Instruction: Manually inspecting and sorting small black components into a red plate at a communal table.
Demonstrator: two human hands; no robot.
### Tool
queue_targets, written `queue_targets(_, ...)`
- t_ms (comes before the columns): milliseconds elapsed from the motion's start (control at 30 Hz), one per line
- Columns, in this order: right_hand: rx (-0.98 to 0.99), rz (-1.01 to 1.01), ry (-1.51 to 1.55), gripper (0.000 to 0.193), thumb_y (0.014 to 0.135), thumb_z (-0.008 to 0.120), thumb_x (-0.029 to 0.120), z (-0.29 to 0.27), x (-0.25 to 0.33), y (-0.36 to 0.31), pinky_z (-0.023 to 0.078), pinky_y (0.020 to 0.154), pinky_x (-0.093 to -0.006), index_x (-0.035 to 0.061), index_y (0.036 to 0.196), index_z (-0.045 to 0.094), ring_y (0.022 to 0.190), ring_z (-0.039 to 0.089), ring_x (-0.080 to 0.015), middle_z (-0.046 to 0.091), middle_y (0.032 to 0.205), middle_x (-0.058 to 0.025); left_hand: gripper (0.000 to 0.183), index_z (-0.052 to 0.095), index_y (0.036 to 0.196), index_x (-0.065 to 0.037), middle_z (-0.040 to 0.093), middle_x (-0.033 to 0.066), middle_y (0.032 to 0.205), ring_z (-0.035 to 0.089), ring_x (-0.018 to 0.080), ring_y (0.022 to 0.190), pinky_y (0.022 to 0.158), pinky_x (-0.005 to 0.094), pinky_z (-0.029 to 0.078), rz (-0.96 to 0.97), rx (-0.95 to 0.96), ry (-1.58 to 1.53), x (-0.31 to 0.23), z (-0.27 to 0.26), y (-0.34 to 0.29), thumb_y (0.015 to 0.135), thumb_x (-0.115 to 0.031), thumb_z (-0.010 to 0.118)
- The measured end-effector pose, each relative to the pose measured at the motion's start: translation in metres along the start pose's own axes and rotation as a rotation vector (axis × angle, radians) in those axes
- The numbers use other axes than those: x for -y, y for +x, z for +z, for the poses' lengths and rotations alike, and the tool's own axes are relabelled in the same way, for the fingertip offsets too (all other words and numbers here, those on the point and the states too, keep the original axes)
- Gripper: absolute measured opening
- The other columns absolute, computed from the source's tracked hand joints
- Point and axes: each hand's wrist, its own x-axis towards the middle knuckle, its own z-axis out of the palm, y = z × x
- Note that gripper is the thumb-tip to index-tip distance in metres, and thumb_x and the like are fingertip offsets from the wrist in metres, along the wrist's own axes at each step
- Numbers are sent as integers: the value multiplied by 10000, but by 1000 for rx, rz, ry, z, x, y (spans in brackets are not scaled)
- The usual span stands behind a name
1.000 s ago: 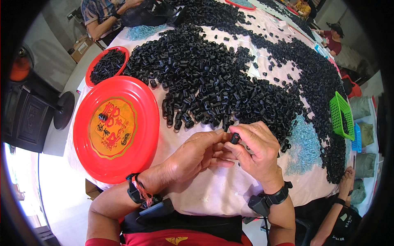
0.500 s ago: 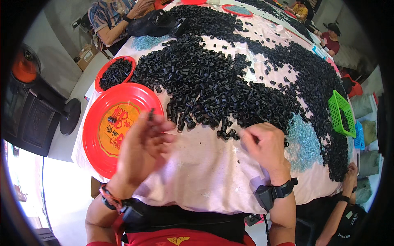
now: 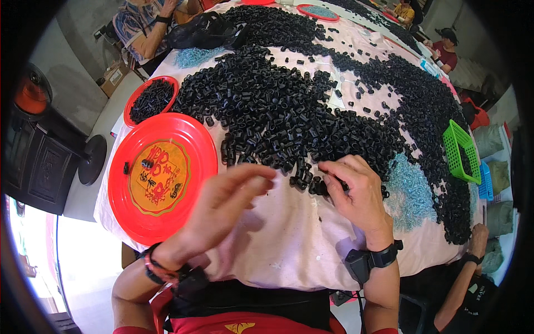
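My left hand is over the cloth just right of a large red plate, its fingers stretched out and somewhat blurred, with nothing visible in them. On the plate lie two small black tubular plastic pieces, left of centre. My right hand reaches to the near edge of a big heap of the same black pieces. Its thumb and index finger are apart, close to several loose black pieces. The undersides of its other fingers are hidden.
A smaller red bowl holds thin black parts. Pale blue clear bits are piled right of my right hand. A green basket and blue basket stand at the right edge. A co-worker's hand rests nearby; other people sit farther back.
My left hand has swung right, away from the plate, and no longer shows the black piece it held. A second black piece now lies on the plate. My right hand's thumb and index finger have spread.
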Motion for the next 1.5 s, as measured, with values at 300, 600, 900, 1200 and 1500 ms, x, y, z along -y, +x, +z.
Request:
queue_targets(300, -131, 74, 8, 147, 767, 687, 60, -14, -21, -4, 545, 720, -379, 87, 874, 785, 847, 644, -273, 659, 889, -63, 511, 568, 1407, 17, 505, 283, 1495, 413, 476, 1451, 1205, 517, 347, 397, 163, 973, 27, 26, -4, 960, -211, 664)
queue_targets(600, -4, -15, 69, 165, 738, 691, 30, -14, -12, -3, 539, 722, -360, 71, 865, 788, 856, 646, -262, 673, 908, -70, 299, 677, 1218, -14, 633, 193, 1218, 613, 384, 1103, 945, 460, 518, 478, 39, 686, 20, 26, 16, 931, -99, 684)
queue_targets(900, 283, 121, -81, 136, 786, 767, 114, -36, 4, -5, 532, 681, -383, 76, 916, 765, 772, 682, -270, 682, 785, -66, 245, 686, 1176, -23, 627, 163, 1107, 622, 370, 1041, 879, 448, 531, 338, 0, 624, 25, 28, 17, 939, -81, 665)
queue_targets(1200, 296, 196, -111, 150, 811, 766, 132, -32, 5, -4, 544, 707, -421, 88, 955, 768, 819, 698, -299, 703, 831, -88, 295, 688, 1198, -42, 607, 149, 994, 636, 341, 917, 773, 435, 531, 429, -12, 679, 37, 29, 25, 913, -104, 726)
queue_targets(1500, 283, 218, -79, 103, 811, 760, 98, -30, 2, -9, 544, 702, -416, 79, 911, 771, 817, 696, -313, 702, 846, -97, 180, 660, 1051, -28, 609, 143, 979, 651, 341, 926, 781, 428, 537, 370, -3, 714, 30, 29, 25, 906, -121, 713)
